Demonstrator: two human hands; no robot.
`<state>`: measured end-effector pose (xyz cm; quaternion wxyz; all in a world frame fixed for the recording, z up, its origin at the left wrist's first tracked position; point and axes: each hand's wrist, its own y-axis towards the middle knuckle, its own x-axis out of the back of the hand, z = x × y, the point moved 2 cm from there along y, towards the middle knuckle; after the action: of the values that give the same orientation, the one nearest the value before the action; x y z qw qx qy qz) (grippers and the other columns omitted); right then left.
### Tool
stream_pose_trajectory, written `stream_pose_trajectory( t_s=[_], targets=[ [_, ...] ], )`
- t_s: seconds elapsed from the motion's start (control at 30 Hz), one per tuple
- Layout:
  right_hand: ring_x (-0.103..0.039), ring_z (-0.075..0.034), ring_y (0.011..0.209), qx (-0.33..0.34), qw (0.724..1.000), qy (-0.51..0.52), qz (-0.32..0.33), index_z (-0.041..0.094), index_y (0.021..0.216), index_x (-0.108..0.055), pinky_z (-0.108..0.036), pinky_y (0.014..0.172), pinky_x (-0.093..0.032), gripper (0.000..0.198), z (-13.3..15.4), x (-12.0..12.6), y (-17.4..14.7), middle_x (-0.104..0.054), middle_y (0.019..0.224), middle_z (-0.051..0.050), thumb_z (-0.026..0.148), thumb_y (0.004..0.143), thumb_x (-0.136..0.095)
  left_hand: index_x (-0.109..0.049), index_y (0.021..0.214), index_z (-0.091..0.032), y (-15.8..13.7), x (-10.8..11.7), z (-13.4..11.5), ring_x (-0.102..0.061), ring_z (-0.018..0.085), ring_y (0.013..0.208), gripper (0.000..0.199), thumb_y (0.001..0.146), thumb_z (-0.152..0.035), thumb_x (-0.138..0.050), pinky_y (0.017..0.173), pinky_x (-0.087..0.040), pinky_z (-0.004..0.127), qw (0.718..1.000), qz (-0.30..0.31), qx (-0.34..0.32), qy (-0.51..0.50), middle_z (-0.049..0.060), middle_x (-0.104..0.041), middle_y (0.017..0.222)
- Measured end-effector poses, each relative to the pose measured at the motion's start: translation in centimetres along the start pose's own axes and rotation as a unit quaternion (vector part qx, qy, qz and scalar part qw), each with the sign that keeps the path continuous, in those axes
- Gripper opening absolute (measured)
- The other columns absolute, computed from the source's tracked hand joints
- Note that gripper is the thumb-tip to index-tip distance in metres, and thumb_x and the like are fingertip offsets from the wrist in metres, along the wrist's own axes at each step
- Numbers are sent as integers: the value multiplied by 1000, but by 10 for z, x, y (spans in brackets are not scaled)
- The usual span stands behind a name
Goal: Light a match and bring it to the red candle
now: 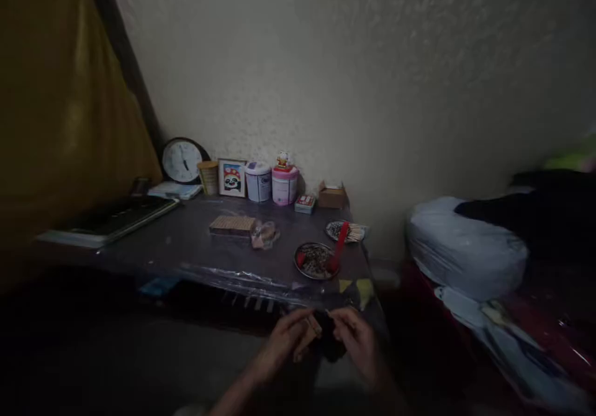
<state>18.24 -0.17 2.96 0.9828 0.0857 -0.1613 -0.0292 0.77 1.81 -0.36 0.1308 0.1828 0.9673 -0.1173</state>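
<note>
A small dark object [328, 335] sat low in the frame between your hands; your left hand [291, 338] and right hand [358, 336] pinched it, fingers curled, below the bench [195, 248] edge.

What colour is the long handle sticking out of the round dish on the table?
Red. The handle rises from the round dish, seen in the head view.

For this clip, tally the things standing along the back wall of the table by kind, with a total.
Wall clock: 1
Cup: 1
Framed picture: 1
Round canisters: 2, white and pink
Small boxes: 2, patterned and cardboard
Total: 7
</note>
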Motion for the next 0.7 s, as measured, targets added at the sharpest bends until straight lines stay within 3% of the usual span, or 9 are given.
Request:
stream_pose_trajectory(
  t_s=[0.13, 0.37, 0.6, 0.7],
  targets=[
    [-54, -15, 62, -16, 999, 43, -2, 20, 71, -59, -25, 60, -45, 25, 8, -2, -1, -56, 66, 0, 45, 73, -59, -58, 116, -13, -1, -1, -2, -48, 9, 44, 53, 72, -43, -59, 44, -38, 23, 1000, -16, 0, 0, 4, -66, 74],
    [-54, -13, 61, -31, 996, 82, -14, 20, 67, -54, -24, 58, -46, 29, 10, -7, -2, -54, 64, 2, 47, 69, -65, -56, 116, -8, -1, -7, -17, -44, 9, 39, 62, 61, -35, -54, 40, -34, 23, 999, -47, 21, -15, 0, -62, 60],
    [-51, -12, 60, -47, 995, 84, 3, 20, 67, -53, -23, 57, -43, 25, 8, -11, -4, -51, 63, 4, 39, 68, -68, -56, 117, -9, 0, -7, -15, -44, 10, 42, 62, 61, -35, -52, 41, -33, 24, 998, -66, 16, -13, 3, -64, 68],
    [-54, -13, 62, -47, 995, 88, 25, 20, 75, -55, -23, 58, -45, 20, 8, -15, -6, -54, 67, 3, 37, 72, -64, -57, 115, -8, -3, -10, -21, -46, 10, 44, 62, 60, -36, -53, 42, -35, 24, 998, -57, 12, -16, 5, -66, 76]
  ],
)
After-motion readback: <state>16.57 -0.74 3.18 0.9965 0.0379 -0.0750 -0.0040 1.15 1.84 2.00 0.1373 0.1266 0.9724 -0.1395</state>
